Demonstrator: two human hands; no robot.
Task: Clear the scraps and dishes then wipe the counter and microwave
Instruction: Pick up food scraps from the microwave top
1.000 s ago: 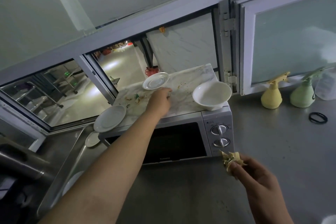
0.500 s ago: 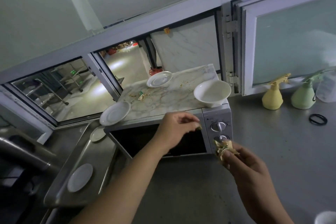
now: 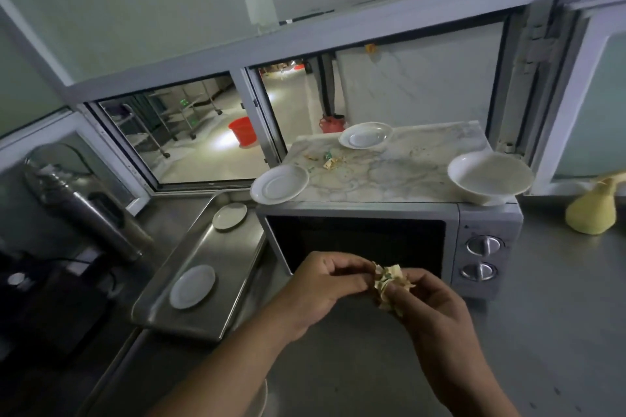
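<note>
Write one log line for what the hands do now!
left hand: pinches scraps | right hand: holds scraps | microwave top: more scraps, dishes remain

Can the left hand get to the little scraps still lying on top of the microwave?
Probably yes. The scraps lie bare on the marble top between two plates, nothing above them. But the left hand is down beside the wad in the right hand.

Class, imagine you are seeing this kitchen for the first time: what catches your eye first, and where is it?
First, the two hands low in the middle: the left hand and right hand pinch a wad of scraps between them. Behind them the microwave carries a white bowl at its right end and two plates towards the left, with crumbs between.
</note>
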